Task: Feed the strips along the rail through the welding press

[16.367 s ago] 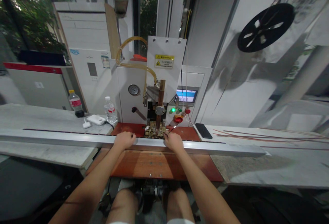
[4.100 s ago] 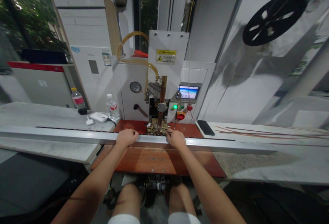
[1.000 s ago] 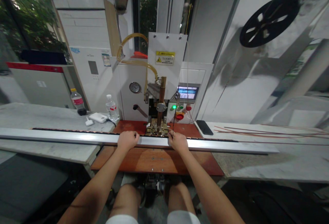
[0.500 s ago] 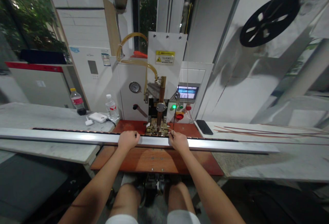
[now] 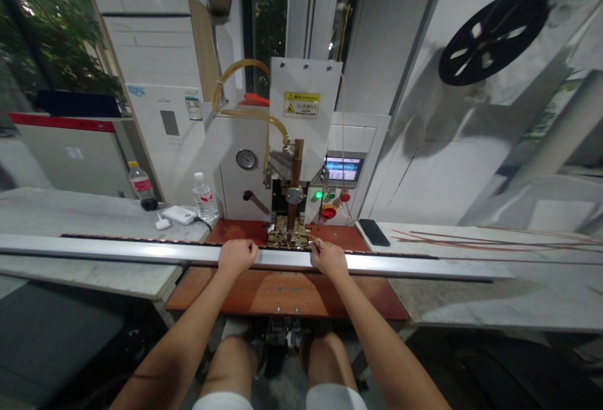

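Observation:
My left hand is closed on the thin dark strip that runs along the back of a long silver rail. On the other side of the machine's copper electrode, my right hand pinches the same strip, fingertips close to the brass fixture. The strip passes in front of the fixture, between my hands. Both hands rest over the rail. What lies inside the fingers is mostly hidden.
A white machine with a gauge and a lit screen stands ahead. Two bottles and a white power bank lie left; a black phone and thin copper-coloured strips lie right. Brown boards lie below the rail.
Both hands, the strip and the rail have shifted very slightly to the right. The grip of each hand looks the same.

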Motion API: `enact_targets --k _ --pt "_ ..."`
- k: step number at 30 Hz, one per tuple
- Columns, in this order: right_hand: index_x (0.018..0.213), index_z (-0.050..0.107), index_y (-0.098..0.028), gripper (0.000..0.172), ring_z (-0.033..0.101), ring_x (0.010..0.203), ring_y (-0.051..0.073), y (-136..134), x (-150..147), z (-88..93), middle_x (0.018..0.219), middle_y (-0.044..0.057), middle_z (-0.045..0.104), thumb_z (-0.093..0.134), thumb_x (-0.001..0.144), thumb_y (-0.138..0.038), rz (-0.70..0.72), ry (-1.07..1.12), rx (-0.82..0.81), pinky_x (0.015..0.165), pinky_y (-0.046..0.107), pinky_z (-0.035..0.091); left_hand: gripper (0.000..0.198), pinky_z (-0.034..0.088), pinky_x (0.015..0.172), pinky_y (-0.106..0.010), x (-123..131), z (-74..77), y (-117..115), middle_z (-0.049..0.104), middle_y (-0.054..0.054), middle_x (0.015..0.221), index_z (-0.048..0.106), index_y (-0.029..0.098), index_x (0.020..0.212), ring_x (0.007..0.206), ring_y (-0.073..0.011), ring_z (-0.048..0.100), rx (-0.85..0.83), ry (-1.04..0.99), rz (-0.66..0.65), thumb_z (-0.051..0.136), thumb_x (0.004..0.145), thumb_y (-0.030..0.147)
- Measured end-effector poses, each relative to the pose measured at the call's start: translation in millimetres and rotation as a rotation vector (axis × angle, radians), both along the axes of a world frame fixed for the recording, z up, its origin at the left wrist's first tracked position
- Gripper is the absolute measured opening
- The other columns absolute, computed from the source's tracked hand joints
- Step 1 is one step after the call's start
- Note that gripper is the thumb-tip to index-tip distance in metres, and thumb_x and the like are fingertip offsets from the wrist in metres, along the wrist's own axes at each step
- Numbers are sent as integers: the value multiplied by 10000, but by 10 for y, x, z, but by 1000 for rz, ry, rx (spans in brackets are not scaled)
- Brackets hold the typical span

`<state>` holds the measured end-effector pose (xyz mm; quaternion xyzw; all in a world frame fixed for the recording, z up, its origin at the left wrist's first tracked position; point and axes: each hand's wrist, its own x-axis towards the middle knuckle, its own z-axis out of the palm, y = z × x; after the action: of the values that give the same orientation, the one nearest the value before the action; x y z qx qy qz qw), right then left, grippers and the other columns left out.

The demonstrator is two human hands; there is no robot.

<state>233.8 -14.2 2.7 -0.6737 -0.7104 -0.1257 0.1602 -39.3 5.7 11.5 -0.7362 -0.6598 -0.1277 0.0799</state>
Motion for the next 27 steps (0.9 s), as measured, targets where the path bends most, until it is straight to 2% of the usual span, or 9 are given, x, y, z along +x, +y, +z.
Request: enact_targets --k 14,27 --pt "1006 636 -229 330 637 760 165 30 60 -35 843 63 698 360 916 -386 10 16 15 660 226 376 477 424 731 -314 51 12 4 700 -112 834 713 198 822 802 -224 636 -21 1 -2 285 857 406" --pt "1089 624 -207 368 639 798 183 34 103 -62 919 87 696 359 913 -392 -13 5 12 697 245 408 455 412 718 -305 83 2 -8 700 -102 829 701 194 797 787 -217 633 8 6 -20 297 850 396"
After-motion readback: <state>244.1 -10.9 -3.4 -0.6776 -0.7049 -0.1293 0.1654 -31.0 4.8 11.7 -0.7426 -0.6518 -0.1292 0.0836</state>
